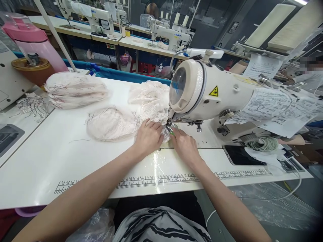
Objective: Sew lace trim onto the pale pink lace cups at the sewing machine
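A pale pink lace piece (152, 97) lies under the needle of the white sewing machine (190, 85), spreading out behind and to the left of it. My left hand (149, 136) presses on its near edge just left of the needle, fingers bent and close together. My right hand (185, 144) is closed beside the presser foot, around a small green-and-metal tool (170, 129) that looks like thread snips. Its tip is at the lace by the needle, and the fingers partly cover it. Another gathered lace piece (111, 124) rests left of my left hand.
A stack of lace pieces (75, 89) sits at the back left, near a pink bottle (35, 43). A phone (243, 155) and a coil of pale green cord (262, 144) lie on the right. A printed ruler (151, 181) runs along the table's front edge.
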Demonstrator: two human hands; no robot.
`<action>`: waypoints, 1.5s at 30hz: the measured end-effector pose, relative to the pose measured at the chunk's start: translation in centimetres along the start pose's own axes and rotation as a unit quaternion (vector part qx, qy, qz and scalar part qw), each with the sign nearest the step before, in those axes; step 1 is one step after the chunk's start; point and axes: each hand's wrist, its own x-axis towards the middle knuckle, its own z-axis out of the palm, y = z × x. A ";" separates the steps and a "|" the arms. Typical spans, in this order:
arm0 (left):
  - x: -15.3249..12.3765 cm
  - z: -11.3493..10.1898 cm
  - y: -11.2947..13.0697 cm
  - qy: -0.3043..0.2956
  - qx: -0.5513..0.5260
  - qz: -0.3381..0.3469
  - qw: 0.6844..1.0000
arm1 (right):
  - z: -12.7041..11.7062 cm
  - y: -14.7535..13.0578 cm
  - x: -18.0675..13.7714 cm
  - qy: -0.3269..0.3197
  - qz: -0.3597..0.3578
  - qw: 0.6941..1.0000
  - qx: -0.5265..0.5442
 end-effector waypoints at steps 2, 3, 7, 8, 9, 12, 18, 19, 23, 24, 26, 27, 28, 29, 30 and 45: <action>0.0 0.0 0.0 0.001 0.004 0.001 1.000 | 0.1 0.0 0.1 -0.003 0.003 1.000 0.003; 0.0 0.0 0.0 0.001 0.005 0.001 1.000 | 0.1 0.0 0.2 -0.004 0.004 1.000 0.005; 0.0 0.0 0.0 -0.002 0.008 0.001 1.000 | 0.2 -0.1 0.3 -0.005 0.003 1.000 0.012; 0.0 -0.1 0.0 -0.004 0.009 0.000 1.000 | 0.2 -0.1 0.4 -0.004 0.003 1.000 0.015; 0.0 -0.1 0.0 -0.007 0.009 0.000 1.000 | 0.2 -0.1 0.4 -0.004 0.002 1.000 0.017; 0.0 -0.2 0.0 -0.011 0.009 0.000 1.000 | 0.2 -0.1 0.3 -0.001 -0.001 1.000 0.024; -0.1 0.0 -0.1 -0.001 0.011 -0.001 1.000 | -0.1 1.9 -0.6 0.013 -0.017 0.999 0.036; -0.1 0.0 -0.1 0.004 0.013 0.000 1.000 | -0.1 2.7 -0.7 0.018 -0.011 0.999 0.033; 0.1 -0.3 -0.4 0.042 0.012 0.026 0.999 | 0.3 6.7 -0.3 0.040 0.039 0.998 -0.020; 0.2 -0.5 -0.4 0.052 0.012 0.039 0.998 | 0.4 7.7 -0.1 0.051 0.040 0.997 -0.032; 0.3 -1.0 -0.3 0.068 0.014 0.066 0.995 | 0.8 9.2 0.3 0.064 0.040 0.996 -0.044; 0.3 -1.2 -0.2 0.076 0.017 0.077 0.994 | 0.9 9.8 0.5 0.071 0.043 0.996 -0.044; 0.3 -1.4 -0.1 0.080 0.021 0.088 0.993 | 1.0 10.3 0.7 0.076 0.048 0.995 -0.044; 0.3 -1.6 0.0 0.081 0.023 0.101 0.991 | 1.1 10.8 0.9 0.081 0.052 0.994 -0.043; 0.4 -1.8 0.2 0.074 0.028 0.107 0.991 | 1.1 11.3 1.1 0.085 0.055 0.994 -0.041; 0.2 -4.8 3.2 -0.205 -0.057 -0.014 0.977 | 1.0 7.7 2.9 0.022 -0.392 0.887 0.244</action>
